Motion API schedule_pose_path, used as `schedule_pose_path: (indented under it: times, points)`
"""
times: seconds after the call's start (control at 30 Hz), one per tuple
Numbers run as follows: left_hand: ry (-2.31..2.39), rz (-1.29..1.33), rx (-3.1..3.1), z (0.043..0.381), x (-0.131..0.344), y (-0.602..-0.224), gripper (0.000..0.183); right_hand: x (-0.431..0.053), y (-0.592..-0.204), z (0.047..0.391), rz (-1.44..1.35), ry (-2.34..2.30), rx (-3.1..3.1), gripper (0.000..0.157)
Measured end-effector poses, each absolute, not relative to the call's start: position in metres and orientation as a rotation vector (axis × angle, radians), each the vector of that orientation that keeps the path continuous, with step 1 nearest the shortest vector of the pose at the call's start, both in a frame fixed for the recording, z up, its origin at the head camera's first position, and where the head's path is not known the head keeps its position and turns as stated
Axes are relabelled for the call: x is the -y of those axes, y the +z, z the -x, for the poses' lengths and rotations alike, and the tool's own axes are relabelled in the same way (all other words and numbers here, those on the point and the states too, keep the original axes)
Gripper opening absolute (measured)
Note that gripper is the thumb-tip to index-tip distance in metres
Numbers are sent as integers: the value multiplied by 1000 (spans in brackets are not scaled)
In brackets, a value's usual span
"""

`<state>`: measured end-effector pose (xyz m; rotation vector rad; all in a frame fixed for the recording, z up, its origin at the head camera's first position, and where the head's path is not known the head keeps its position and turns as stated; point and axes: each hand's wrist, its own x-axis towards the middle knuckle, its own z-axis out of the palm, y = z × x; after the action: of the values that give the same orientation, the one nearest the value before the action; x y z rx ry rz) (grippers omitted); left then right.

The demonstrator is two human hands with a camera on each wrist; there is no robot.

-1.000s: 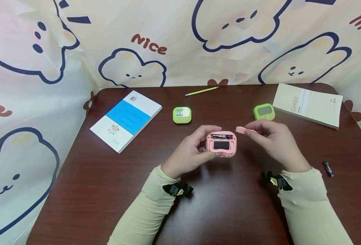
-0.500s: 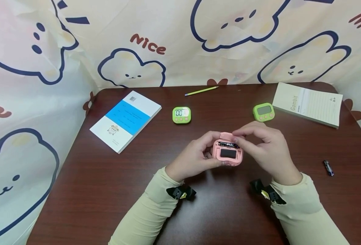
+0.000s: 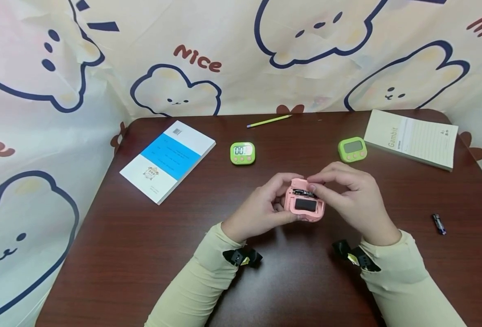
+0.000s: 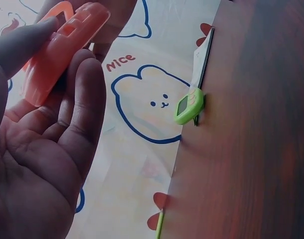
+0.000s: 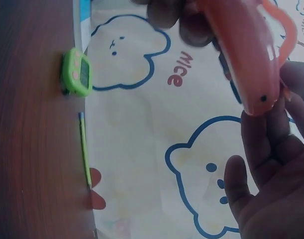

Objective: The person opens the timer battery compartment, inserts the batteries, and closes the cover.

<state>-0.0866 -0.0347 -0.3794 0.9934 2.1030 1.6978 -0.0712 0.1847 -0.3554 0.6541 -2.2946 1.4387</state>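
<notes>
Above the middle of a dark counter (image 3: 142, 254), a person's left hand (image 3: 259, 206) grips a pink device (image 3: 306, 205) by its side, thumb along the near edge, battery compartment exposed. The right hand (image 3: 355, 197), reaching in from the opposite side, pinches a pink cover (image 3: 300, 183) against the far edge. Behind, a green timer (image 3: 242, 153) displays "00," a notepad (image 3: 412, 141) reads "Gambit" and the backdrop (image 3: 241, 86) bears the word "Nice."

The head view shows soft glare on the tabletop (image 3: 290, 272); wrist views are dim.
</notes>
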Motion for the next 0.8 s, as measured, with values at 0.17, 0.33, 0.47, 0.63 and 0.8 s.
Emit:
schedule_pose_path:
  times: [0.17,0.33,0.47,0.63,0.8]
  points:
    - [1739,-978,-2093,87,35,-379,64,-184,-355,71,-663,1440,2280,28]
    - [1781,-995,-2052,87,35,-379,67,-183,-354,71,-669,1441,2286,29]
    - [1773,-1021,-2087,86,35,-379,64,-181,-354,71,-671,1421,2321,27]
    - [1750,-1030,-2131,86,36,-378,55,-182,-352,69,-656,1390,2377,25]
    - [1774,-1019,-2122,87,38,-377,51,-185,-353,70,-720,1393,2387,28]
